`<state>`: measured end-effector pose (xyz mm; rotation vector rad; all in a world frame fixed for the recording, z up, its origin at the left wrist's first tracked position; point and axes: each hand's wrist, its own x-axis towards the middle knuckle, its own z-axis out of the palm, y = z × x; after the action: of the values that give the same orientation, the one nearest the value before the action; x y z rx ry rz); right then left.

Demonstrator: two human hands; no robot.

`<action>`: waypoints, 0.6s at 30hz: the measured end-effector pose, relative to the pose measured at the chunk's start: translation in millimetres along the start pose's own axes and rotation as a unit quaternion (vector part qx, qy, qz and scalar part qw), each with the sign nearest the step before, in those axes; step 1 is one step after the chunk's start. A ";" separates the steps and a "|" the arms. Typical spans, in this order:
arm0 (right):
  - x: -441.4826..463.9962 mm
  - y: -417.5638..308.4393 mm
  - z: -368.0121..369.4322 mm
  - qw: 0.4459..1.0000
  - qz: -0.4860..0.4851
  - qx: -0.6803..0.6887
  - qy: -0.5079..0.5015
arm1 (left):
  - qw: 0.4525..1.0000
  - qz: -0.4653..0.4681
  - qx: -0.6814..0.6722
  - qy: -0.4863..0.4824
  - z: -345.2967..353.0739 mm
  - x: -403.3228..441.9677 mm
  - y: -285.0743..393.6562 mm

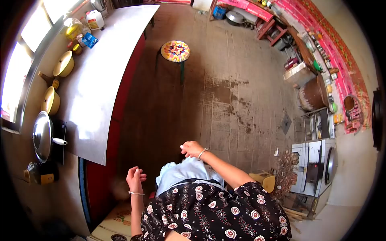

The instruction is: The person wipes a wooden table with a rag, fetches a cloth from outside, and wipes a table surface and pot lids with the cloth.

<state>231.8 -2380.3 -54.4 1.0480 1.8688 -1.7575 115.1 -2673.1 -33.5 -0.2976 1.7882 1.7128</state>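
My left hand [136,176], with a bracelet at the wrist, hangs left of my body near the red side of the counter. Its fingers are curled in, and nothing shows in them. In front of my waist is my right hand [192,149], also with a bracelet, its fingers folded loosely with nothing visible inside. Just below it lies light blue cloth [177,172] over my lap area, under a dark patterned top [217,209]. Whether the right fingers touch that cloth I cannot tell.
A long counter [90,88] runs along the left, bearing yellow basins [64,64], a lidded pan [42,136] and a white jug [95,20]. A round stool [175,51] stands ahead on the damp-patched floor [225,96]. Right are a tiled stove [313,164] and scattered debris [283,172].
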 end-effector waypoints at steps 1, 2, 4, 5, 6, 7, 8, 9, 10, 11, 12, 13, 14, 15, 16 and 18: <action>-2.5 4.9 -8.0 1.000 0.023 0.010 0.000 | 1.000 -0.004 0.013 -0.007 9.4 4.9 4.8; -2.1 14.1 -15.8 1.000 0.026 0.014 0.010 | 0.999 -0.008 0.028 -0.022 21.3 10.5 9.8; 1.3 36.6 -32.9 0.998 0.036 0.040 0.038 | 0.997 -0.017 0.049 -0.053 52.9 19.7 19.3; -0.7 48.2 -41.9 0.993 0.032 0.089 0.076 | 0.995 -0.014 0.067 -0.072 70.6 24.1 22.5; -1.3 56.6 -53.1 0.988 0.049 0.121 0.079 | 0.992 -0.015 0.087 -0.092 88.1 29.2 25.5; -0.1 64.0 -67.7 0.983 0.065 0.151 0.081 | 0.988 -0.017 0.105 -0.110 107.2 34.0 27.1; -2.3 64.8 -83.2 0.979 0.084 0.166 0.083 | 0.984 -0.017 0.123 -0.125 127.8 39.1 29.0; 0.4 74.3 -99.4 0.979 0.077 0.163 0.091 | 0.980 -0.016 0.140 -0.139 149.3 44.7 30.0; 4.3 86.4 -114.8 0.980 0.069 0.157 0.098 | 0.981 -0.008 0.138 -0.137 168.0 50.6 27.6; 9.3 97.3 -133.9 0.981 0.062 0.152 0.104 | 0.980 -0.010 0.135 -0.145 186.1 57.4 24.0; 13.2 107.5 -154.2 0.979 0.054 0.165 0.110 | 0.980 -0.022 0.136 -0.146 204.6 65.1 19.7; 9.3 104.1 -173.4 0.973 0.060 0.185 0.124 | 0.978 -0.036 0.140 -0.148 222.6 68.0 21.6; 11.3 106.5 -194.5 0.965 0.074 0.216 0.129 | 0.976 -0.050 0.149 -0.154 241.4 70.0 24.4; 13.1 109.1 -214.6 0.957 0.088 0.243 0.134 | 0.973 -0.060 0.155 -0.162 257.8 73.9 24.4; 14.6 108.4 -233.6 0.953 0.096 0.248 0.144 | 0.970 -0.068 0.163 -0.165 270.8 78.6 23.7; 24.1 110.8 -270.2 0.959 0.067 0.209 0.178 | 0.967 -0.077 0.178 -0.163 296.0 92.4 20.8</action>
<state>355.3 -2119.6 -105.9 1.7042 1.5891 -2.0377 116.3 -2363.1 -55.3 0.0021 1.7322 1.2209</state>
